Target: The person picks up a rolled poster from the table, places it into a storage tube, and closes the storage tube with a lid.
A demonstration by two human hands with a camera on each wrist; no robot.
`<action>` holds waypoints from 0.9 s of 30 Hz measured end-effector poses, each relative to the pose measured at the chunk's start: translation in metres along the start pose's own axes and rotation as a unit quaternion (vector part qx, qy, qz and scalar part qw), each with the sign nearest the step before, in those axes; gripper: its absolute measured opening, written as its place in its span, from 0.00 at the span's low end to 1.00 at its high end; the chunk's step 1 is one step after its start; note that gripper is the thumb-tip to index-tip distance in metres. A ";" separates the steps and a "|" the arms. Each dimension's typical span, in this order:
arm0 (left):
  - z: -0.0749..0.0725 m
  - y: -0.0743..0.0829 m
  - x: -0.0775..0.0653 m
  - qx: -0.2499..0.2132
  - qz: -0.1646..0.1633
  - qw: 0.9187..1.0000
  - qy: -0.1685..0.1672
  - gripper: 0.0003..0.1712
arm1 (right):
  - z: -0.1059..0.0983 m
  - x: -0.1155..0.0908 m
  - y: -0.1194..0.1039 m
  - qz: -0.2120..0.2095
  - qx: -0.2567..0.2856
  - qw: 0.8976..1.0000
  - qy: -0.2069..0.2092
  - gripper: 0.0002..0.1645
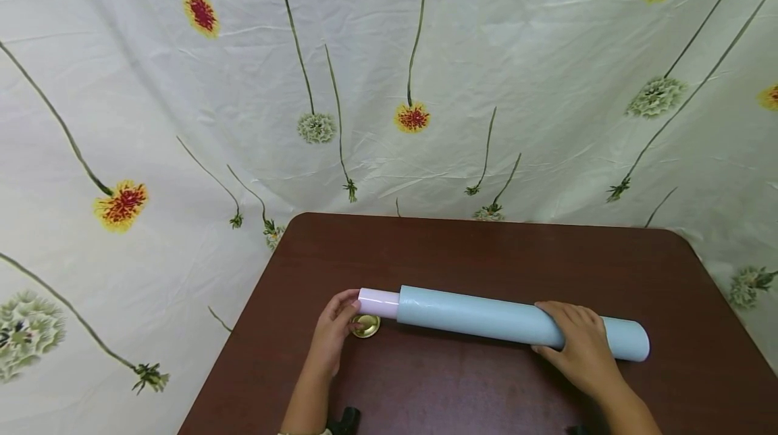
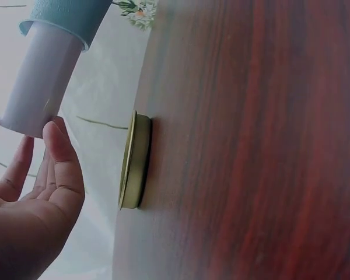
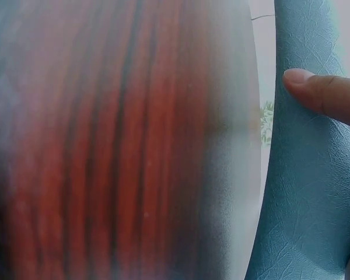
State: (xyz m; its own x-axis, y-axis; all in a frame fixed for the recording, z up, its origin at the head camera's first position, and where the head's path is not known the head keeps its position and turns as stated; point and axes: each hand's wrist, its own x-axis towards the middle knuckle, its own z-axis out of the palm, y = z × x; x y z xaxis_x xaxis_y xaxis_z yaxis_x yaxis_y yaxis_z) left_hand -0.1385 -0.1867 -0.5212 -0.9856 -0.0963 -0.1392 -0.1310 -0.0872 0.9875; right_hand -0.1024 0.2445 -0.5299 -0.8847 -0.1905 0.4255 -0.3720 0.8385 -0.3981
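Observation:
My right hand (image 1: 577, 347) grips a light blue textured tube (image 1: 474, 314) near its right end, thumb on the near side and fingers over the far side. A narrower pale lilac inner tube (image 1: 379, 302) sticks out of the blue tube's left end. The fingertips of my left hand (image 1: 330, 334) pinch the free end of this inner tube. Just below that end, a round gold cap (image 2: 137, 160) lies on the table, apart from the left hand in the left wrist view. In the right wrist view, the right thumb (image 3: 321, 93) presses along the blue surface.
The dark brown wooden table (image 1: 462, 252) has rounded far corners. Behind and around it hangs a white cloth (image 1: 535, 50) printed with flowers and stems. A dark strap piece (image 1: 345, 420) shows by the left wrist.

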 end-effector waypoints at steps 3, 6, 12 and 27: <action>0.001 0.000 -0.001 0.005 -0.002 1.000 0.001 0.21 | 0.000 0.000 0.000 -0.001 0.000 1.000 0.001 0.50; 0.003 0.000 -0.001 0.012 -0.007 1.000 0.002 0.20 | 0.000 0.000 0.000 -0.001 0.000 1.000 0.002 0.50; 0.005 0.000 -0.001 0.028 -0.011 1.000 0.004 0.17 | 0.001 0.000 -0.002 0.000 0.000 1.000 0.000 0.51; 0.012 -0.001 -0.003 0.037 -0.001 0.999 -0.023 0.16 | 0.003 -0.001 -0.003 0.000 -0.003 1.000 -0.001 0.51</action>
State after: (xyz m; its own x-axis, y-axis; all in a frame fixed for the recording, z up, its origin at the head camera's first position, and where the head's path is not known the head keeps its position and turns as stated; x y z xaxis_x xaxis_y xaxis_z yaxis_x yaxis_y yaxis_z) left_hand -0.1364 -0.1747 -0.5213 -0.9889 -0.0505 -0.1398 -0.1393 -0.0141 0.9901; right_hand -0.1018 0.2409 -0.5317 -0.8854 -0.1914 0.4235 -0.3700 0.8419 -0.3929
